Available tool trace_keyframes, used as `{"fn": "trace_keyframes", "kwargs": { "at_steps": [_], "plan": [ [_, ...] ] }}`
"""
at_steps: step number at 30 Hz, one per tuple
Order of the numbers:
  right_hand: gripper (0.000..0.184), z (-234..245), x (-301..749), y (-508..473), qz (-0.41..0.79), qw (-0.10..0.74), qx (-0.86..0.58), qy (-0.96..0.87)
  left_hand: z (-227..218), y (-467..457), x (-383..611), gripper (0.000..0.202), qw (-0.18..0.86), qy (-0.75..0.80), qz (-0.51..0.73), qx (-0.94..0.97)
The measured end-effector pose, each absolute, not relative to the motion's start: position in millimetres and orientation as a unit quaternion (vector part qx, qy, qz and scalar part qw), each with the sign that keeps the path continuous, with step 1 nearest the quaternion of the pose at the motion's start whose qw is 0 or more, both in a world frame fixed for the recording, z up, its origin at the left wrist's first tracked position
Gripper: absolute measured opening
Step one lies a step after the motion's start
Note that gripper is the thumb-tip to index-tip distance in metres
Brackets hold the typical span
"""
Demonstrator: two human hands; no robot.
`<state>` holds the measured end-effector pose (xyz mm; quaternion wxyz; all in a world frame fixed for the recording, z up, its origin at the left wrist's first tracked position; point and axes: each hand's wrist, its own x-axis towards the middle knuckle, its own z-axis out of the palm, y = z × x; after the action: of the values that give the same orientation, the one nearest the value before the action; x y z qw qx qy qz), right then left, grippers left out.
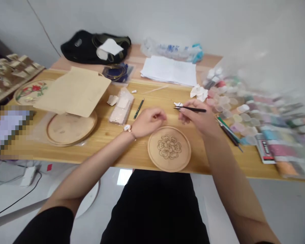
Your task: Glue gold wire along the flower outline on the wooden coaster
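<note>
Step in hand: tweezer work. The right hand [199, 117] is holding the dark tweezers [190, 108], thumb and fingers closing narrowly about the shanks, points facing left. A white scrap [178, 104] is sitting at the points; whether they are gripping it, I cannot tell. The left hand [147, 122] is hanging near the far left rim of the plate [173, 165], fingers curling in with a narrow gap; whether they are enclosing anything, I cannot tell.

Handling, in my judgement: sound practice is keeping the pressure light and even, so the points are meeting squarely and not crossing. The right wrist should be staying low and steady, the left fingers clear of the points. The plate is needing a firm seat; it is lying right at the near edge of the desk [127, 149], and whether its rim is overhanging, I cannot tell.

Condition of the plate: it is lying flat, round, in pale wood, a raised rim running around it. A flower [169, 146] in dark outline is occupying the middle, rounded petals ringing a small centre. The wood is showing bare between the lines.
</note>
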<state>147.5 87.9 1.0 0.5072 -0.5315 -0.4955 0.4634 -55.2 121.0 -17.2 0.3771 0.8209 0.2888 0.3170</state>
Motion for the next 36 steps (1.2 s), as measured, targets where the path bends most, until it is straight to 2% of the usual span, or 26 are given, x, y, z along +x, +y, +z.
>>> {"fn": "trace_keyframes", "kwargs": {
  "at_steps": [5, 9, 13, 22, 28, 32, 36],
  "plan": [
    [0.011, -30, 143, 116, 0.266, 0.413, -0.589, -0.641, -47, 149, -31, 0.012, 0.367, 0.252, 0.298, 0.844],
    [0.018, -40, 144, 105, 0.204, 0.364, -0.589, -0.692, -58, 148, -37, 0.016, 0.316, 0.232, 0.335, 0.857],
    [0.021, -39, 142, 96, 0.149, 0.324, -0.552, -0.753, -66, 148, -38, 0.014, 0.329, 0.241, 0.320, 0.855],
    [0.029, -47, 148, 96, 0.112, 0.259, -0.566, -0.774, -63, 152, -39, 0.006, 0.379, 0.270, 0.288, 0.837],
    [0.017, -43, 146, 94, 0.147, 0.263, -0.609, -0.734, -65, 152, -38, 0.005, 0.376, 0.266, 0.283, 0.842],
    [0.024, -45, 148, 95, 0.159, 0.267, -0.619, -0.721, -64, 151, -38, 0.006, 0.378, 0.283, 0.264, 0.841],
    [0.023, -52, 153, 97, 0.115, 0.250, -0.619, -0.736, -65, 152, -38, 0.006, 0.377, 0.277, 0.272, 0.841]
  ]
}}
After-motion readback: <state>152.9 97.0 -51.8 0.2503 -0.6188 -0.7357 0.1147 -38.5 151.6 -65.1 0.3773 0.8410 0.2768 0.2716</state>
